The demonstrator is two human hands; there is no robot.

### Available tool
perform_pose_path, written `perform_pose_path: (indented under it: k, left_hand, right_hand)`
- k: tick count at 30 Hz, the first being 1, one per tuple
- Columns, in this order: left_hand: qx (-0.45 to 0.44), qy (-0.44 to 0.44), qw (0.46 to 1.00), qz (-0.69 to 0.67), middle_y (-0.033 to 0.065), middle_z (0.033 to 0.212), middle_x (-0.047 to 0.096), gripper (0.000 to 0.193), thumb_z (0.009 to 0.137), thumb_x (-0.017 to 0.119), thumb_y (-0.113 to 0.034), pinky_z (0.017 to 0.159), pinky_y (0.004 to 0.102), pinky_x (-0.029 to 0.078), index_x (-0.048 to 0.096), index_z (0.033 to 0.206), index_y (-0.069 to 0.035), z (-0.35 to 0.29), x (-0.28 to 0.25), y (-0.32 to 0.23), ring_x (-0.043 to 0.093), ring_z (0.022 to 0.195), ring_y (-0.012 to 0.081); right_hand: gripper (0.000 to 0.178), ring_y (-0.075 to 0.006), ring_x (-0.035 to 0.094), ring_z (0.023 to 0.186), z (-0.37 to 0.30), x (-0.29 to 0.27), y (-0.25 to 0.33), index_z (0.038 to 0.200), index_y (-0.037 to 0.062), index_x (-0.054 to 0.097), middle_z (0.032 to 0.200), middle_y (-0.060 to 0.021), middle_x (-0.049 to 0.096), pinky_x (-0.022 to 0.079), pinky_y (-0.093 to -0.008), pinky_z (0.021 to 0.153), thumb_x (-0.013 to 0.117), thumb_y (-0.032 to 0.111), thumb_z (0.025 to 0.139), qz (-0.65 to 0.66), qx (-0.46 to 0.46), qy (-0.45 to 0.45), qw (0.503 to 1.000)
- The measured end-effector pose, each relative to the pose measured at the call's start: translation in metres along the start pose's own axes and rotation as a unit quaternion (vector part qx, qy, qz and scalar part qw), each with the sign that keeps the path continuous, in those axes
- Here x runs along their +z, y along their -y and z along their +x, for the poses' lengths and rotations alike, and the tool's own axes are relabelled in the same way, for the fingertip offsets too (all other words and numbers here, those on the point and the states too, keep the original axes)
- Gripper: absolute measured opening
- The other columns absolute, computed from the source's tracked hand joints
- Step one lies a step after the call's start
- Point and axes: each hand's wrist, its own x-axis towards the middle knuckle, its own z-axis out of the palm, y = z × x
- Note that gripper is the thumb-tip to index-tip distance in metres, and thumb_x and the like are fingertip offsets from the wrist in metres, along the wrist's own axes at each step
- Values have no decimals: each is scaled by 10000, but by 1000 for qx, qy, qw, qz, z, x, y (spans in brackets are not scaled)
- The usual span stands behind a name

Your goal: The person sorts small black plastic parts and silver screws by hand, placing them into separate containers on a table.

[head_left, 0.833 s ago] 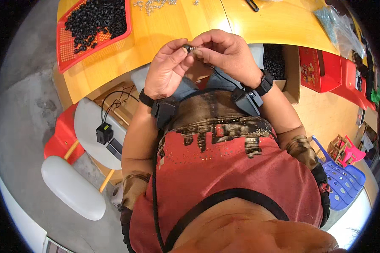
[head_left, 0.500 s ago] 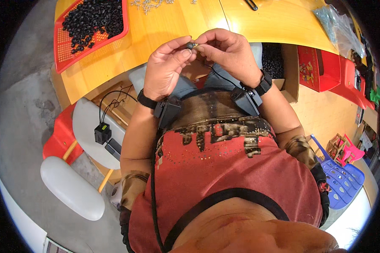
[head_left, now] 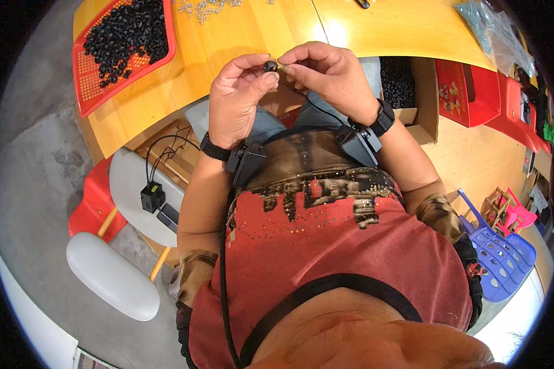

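Note:
Between the thumb and fingers of my left hand is a small round black piece, like a button or cap. My right hand pinches a tiny shiny metal fitting right beside it; whether the two pieces touch is hard to tell. Both hands are raised close together near the front edge of the yellow table. A red plastic basket with many similar black pieces lies to the left. Small silvery metal parts are scattered at the far side of the table.
Under the table at right, a cardboard box contains more black pieces, beside a red box. Clear plastic bags lie at the table's right end. A grey chair stands at left, a blue plastic chair at right.
The black piece has turned in my left fingers and shows a rounder face. My left hand has shifted slightly left. The table and basket appear a little higher and further left in view.

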Motion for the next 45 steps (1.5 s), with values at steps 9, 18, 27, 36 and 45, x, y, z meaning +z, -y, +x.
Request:
perform_pose_path:
  k: [9, 18, 27, 36, 45]
  left_hand:
    - [35, 0, 999, 41, 71, 928, 615, 274, 783, 641, 49, 762, 230, 484, 567, 1046, 18, 4, 6, 2, 576, 807, 110]
    - [44, 6, 997, 61, 61, 916, 620, 268, 772, 651, 56, 774, 228, 480, 581, 1027, 9, 4, 7, 0, 576, 821, 107]
    - [-51, 11, 998, -41, 70, 909, 625, 278, 826, 612, -2, 722, 222, 499, 562, 1100, 9, 1, 1, -1, 600, 780, 123]
    - [-137, 38, 955, -259, 99, 1019, 600, 265, 871, 559, -38, 750, 221, 514, 543, 1135, -20, 3, -12, 6, 594, 860, 149]
    - [-118, 18, 973, -198, 122, 1011, 611, 237, 882, 544, -51, 783, 260, 515, 554, 1113, 0, 0, -8, 6, 604, 891, 176]
  right_hand:
    - [142, -54, 570, 678, 2, -2, -6, 978, -8, 616, 818, -16, 633, 482, -186, 620, 601, 60, 855, 9, 8, -3, 1000]
    - [121, -61, 567, 653, 3, -2, -1, 944, -9, 624, 789, -22, 630, 477, -187, 604, 609, 65, 850, 105, 39, 2, 994]
    - [115, -64, 572, 634, 2, -1, 7, 918, -6, 631, 778, -23, 632, 476, -185, 591, 628, 74, 835, 149, 63, 18, 987]
    - [125, -83, 588, 686, -2, -5, 3, 952, -7, 617, 818, -34, 634, 478, -197, 624, 612, 39, 836, 178, 42, -5, 983]
    - [139, -62, 590, 695, -3, -3, 3, 957, -27, 617, 803, -20, 638, 485, -188, 644, 608, 54, 845, 154, 20, -7, 988]
